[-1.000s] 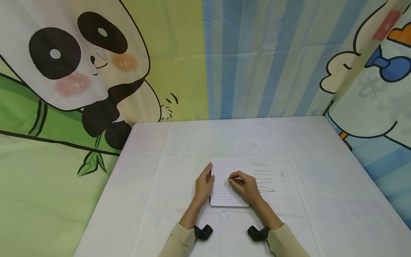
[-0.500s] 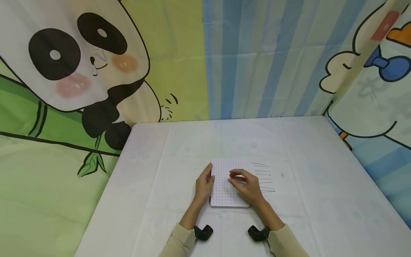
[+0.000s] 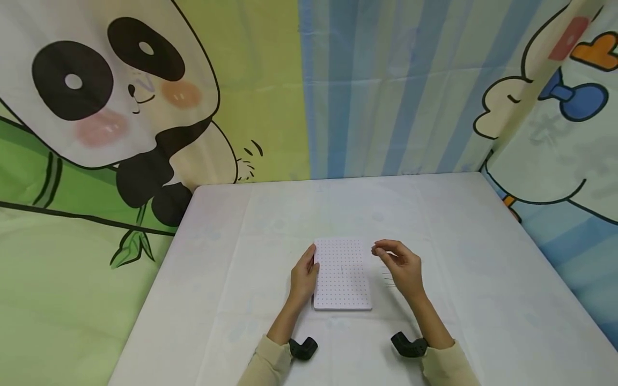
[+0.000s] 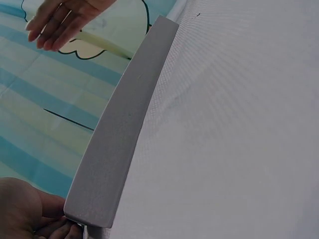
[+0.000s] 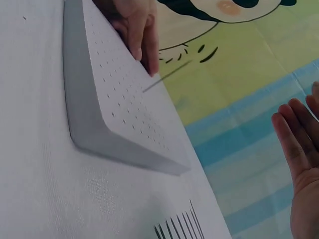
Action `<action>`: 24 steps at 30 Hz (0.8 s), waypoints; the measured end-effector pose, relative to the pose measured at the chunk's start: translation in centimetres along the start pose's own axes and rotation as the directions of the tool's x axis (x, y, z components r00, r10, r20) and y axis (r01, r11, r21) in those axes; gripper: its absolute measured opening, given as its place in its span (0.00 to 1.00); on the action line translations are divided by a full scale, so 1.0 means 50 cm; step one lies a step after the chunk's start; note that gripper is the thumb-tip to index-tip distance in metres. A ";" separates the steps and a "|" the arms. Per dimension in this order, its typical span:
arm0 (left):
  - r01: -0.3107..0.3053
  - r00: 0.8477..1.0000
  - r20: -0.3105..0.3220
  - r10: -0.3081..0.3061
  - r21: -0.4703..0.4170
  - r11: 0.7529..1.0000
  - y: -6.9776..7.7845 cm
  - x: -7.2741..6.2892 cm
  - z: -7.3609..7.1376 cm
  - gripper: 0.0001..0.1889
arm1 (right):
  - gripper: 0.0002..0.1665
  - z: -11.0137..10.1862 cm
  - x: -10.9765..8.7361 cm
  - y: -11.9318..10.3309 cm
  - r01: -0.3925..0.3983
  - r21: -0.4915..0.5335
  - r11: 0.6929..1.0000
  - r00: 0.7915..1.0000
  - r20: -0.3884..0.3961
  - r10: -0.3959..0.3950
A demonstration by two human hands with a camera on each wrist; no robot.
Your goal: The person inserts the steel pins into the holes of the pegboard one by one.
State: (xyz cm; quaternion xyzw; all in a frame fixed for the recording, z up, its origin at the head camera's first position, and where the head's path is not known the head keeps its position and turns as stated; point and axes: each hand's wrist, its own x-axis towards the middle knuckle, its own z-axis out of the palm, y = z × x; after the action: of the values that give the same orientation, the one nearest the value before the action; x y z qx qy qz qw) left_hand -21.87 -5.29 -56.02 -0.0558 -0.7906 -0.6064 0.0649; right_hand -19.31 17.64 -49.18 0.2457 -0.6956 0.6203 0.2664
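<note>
A white board with rows of small holes (image 3: 345,297) lies on the table. My left hand (image 3: 304,276) holds it by the left edge, thumb at the top face and fingers along the side. One thin, dark, needle-like pin (image 5: 167,76) stands up from the board, slightly tilted in the right wrist view; the left wrist view shows the pin (image 4: 68,119) beyond the board's edge. To the right of the board, my right hand (image 3: 404,268) is raised with loosely bent fingers and nothing visible in them. Below it lies a row of similar pins (image 5: 180,225), partly hidden by the hand in the head view.
A white cloth covers the table (image 3: 251,257). Behind it hangs a curtain (image 3: 386,96) with a panda and blue stripes. Black wrist devices (image 3: 409,344) sit at both sleeves.
My right hand has left the board and moved right and up over the loose pins. The pin it pinched now stands in the board. The left hand keeps its hold.
</note>
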 end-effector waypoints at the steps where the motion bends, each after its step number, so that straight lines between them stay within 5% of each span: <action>1: 0.001 1.000 0.002 -0.001 -0.001 1.000 -0.001 0.000 0.001 0.27 | 0.12 -0.012 -0.004 0.006 -0.010 -0.004 1.000 1.000 0.000 0.010; 8: -0.005 1.000 0.025 0.005 -0.008 1.000 -0.011 0.002 0.000 0.26 | 0.08 -0.080 -0.051 0.047 -0.159 -0.050 0.986 0.987 0.031 0.160; 11: -0.009 1.000 0.023 0.010 -0.011 1.000 -0.011 0.004 -0.002 0.26 | 0.07 -0.094 -0.060 0.027 -0.306 -0.143 0.941 0.949 0.037 0.314; 15: 0.005 1.000 0.014 -0.005 -0.002 1.000 -0.010 0.003 -0.002 0.26 | 0.06 -0.114 -0.087 0.038 -0.402 -0.237 0.884 0.903 0.058 0.426; 24: 0.012 1.000 0.017 -0.012 0.010 1.000 -0.006 0.001 -0.001 0.25 | 0.06 -0.136 -0.118 0.073 -0.220 -0.414 0.884 0.924 0.201 0.324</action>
State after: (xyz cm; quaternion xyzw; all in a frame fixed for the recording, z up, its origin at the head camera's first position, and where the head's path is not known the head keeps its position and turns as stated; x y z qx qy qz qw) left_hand -21.96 -5.41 -56.26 -0.0560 -0.7945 -0.6022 0.0549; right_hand -16.95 24.88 -55.23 0.1685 -0.8602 0.4652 0.1236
